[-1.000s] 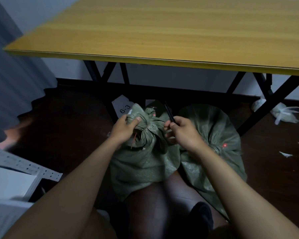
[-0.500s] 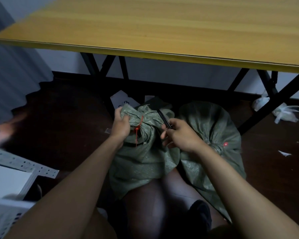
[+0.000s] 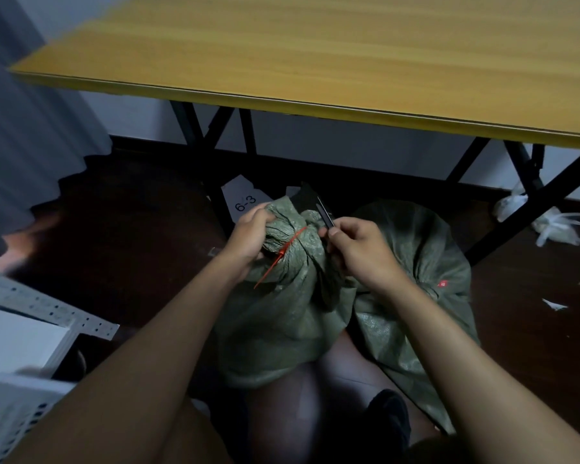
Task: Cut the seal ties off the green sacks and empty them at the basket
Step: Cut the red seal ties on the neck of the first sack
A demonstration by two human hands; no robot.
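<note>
Left hand: Now I see the left hand with its fingers curled tight round the bunched neck of the near green sack, just left of the tie.
Right hand: I see the right hand pinching a thin dark cutting tool between thumb and fingers. I cannot tell just what kind of tool it is.
Tool: its dark tip points up and away from me, right beside the sack's neck. I cannot tell if it touches the tie.
Red seal tie: it wraps round the neck of the near sack, between my two hands. Its long loose tail hangs down to the left.
Near sack: it sits on the dark floor in front of my knees, under the front edge of the table.
Second green sack: it lies just to the right, touching the near one. A small red bit of a tie shows at its neck.
Basket: I see a white one with holes at the bottom left, well apart from the sacks.
Table: it has a yellow wood top and black crossed legs.
Other things: a white card marked 6-3 lies on the floor behind the near sack, and a white plastic bag lies far right by a table leg.
</note>
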